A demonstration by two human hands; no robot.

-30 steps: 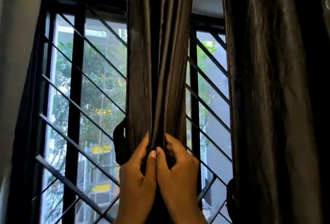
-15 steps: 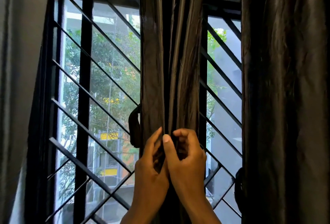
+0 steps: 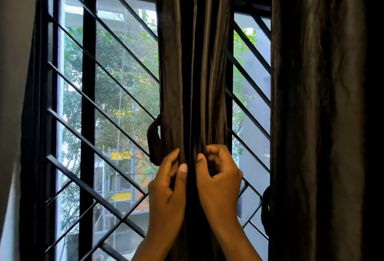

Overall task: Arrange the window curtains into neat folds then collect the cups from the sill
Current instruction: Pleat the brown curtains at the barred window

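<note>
Slick brown curtain (image 3: 193, 73) pinched mid-frame by left hand (image 3: 168, 190) and right hand (image 3: 218, 181); pleats might slip loose.

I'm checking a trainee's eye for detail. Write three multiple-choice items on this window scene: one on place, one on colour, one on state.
1. Where is the gathered curtain that the hands hold?
A. Between two window panes
B. On the floor
C. Over a chair

2. What colour are the window bars?
A. White
B. Black
C. Red

3. What are the left hand and right hand doing?
A. Hanging open
B. Holding cups
C. Pinching curtain folds

Answers:
1 A: glass shows on either side of it.
2 B: the bars are dark against the daylight.
3 C: the fingers of both hands are curled on the cloth.
</note>
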